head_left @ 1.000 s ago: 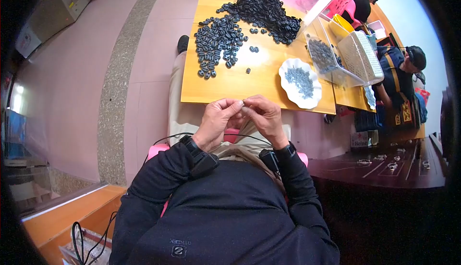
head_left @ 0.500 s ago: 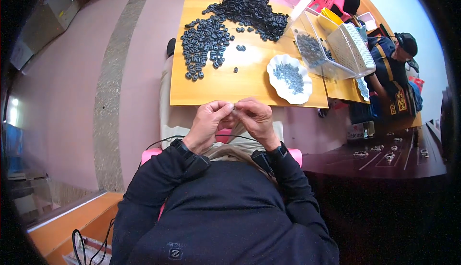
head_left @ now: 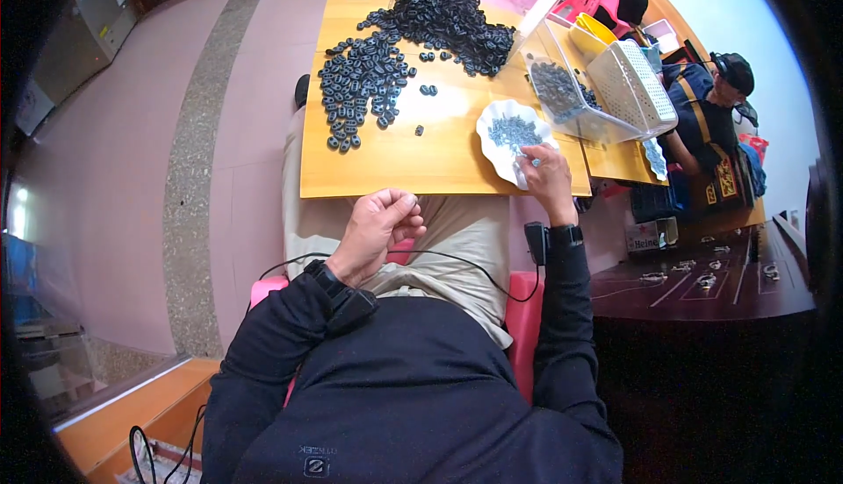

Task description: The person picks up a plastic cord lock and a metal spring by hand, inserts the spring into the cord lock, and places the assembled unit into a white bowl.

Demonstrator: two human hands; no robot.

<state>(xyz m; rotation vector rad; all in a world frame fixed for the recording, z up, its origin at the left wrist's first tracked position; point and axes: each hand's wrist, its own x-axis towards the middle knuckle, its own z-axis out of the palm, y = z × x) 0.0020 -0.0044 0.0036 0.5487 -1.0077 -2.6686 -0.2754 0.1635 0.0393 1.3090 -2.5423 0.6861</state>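
Observation:
My left hand point(head_left: 379, 228) is closed in a pinch in front of the table's near edge; whatever is between its fingertips is too small to make out. At the right, my right hand point(head_left: 550, 179) reaches over the near rim of a white scalloped plate point(head_left: 497, 161). Its fingers are pinched around a small pale-blue piece point(head_left: 536, 162). More small blue-grey pieces point(head_left: 513, 130) lie heaped in the plate. On the table's left spread many black oval pieces with two holes point(head_left: 358, 80), and a single one point(head_left: 419, 130) lies apart nearer me.
A large pile of black pieces point(head_left: 452, 23) covers the wooden table's point(head_left: 395, 172) far side. To the right stand a clear plastic bin point(head_left: 562, 89) and a white perforated basket point(head_left: 632, 89). A co-worker point(head_left: 711, 115) sits beyond them. A black cable point(head_left: 465, 260) crosses my lap.
My hands were together before my lap; now they are apart. The right hand has moved right and forward to the plate, while the left has stayed nearly in place. The view has shifted slightly.

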